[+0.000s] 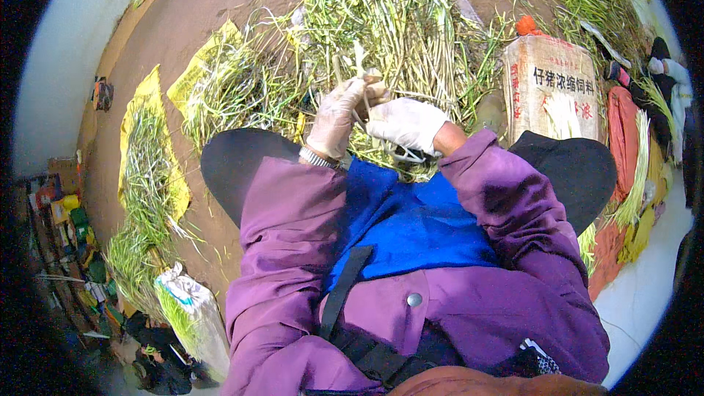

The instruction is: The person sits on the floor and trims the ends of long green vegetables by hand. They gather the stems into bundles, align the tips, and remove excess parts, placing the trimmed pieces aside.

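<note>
Both my hands wear thin whitish gloves and meet over a heap of plant stalks in front of my lap. My left hand [338, 115], with a metal watch band at the wrist, has its fingers closed on a pale plant stalk [359, 58] that sticks up beyond the fingertips. Close beside it, on the right, my right hand [407, 121] is curled, its fingertips near the same stalk; what lies inside it is hidden. Pale peeled strips hang below the hands. Long green and yellowish stalks [407, 38] lie just beyond them.
A printed woven sack [550, 77] lies at the right with pale stalks [562, 115] on it. Yellow sacks [179, 187] with green trimmings spread at the left. A white bag of stalks [203, 313] stands lower left. Another person's sleeve [679, 80] shows at the far right.
</note>
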Demonstrator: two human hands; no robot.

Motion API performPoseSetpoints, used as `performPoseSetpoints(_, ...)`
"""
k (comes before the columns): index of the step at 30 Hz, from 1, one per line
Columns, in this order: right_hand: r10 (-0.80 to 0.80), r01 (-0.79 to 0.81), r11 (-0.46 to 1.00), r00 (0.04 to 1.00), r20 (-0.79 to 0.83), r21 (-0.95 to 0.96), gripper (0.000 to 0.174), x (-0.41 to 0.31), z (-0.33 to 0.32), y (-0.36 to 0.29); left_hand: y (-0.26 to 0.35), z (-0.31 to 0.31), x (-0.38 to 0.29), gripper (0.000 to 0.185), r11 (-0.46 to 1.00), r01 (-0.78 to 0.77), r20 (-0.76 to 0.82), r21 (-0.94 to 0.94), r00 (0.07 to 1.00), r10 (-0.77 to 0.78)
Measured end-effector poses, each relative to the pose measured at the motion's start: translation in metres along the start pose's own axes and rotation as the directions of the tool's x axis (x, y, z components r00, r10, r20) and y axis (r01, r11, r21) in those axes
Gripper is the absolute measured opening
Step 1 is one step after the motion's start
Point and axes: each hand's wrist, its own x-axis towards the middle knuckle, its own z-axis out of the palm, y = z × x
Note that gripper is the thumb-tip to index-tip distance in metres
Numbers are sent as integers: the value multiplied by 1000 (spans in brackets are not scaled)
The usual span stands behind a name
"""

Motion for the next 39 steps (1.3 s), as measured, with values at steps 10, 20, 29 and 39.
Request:
performPoseSetpoints(10, 191, -68, 888, 954, -230, 454, 34, 14, -69, 17, 12, -7, -5, 32, 946, 154, 26, -286, 988, -153)
performPoseSetpoints(20, 82, 142, 773, 944, -319, 619, 18, 44, -43, 33, 16, -4, 0, 34, 905, 257, 93, -339, 966, -240)
performPoseSetpoints(29, 518, -215, 748, 780, -350, 628, 20, 44, -36, 119, 36, -6, 1, 36, 836, 197, 136, -512, 980, -148)
performPoseSetpoints(39, 488, -395, 828, 858, -163, 399, 33, 64, -20, 119, 54, -13, 4, 35, 881, 135, 28, -454, 990, -138)
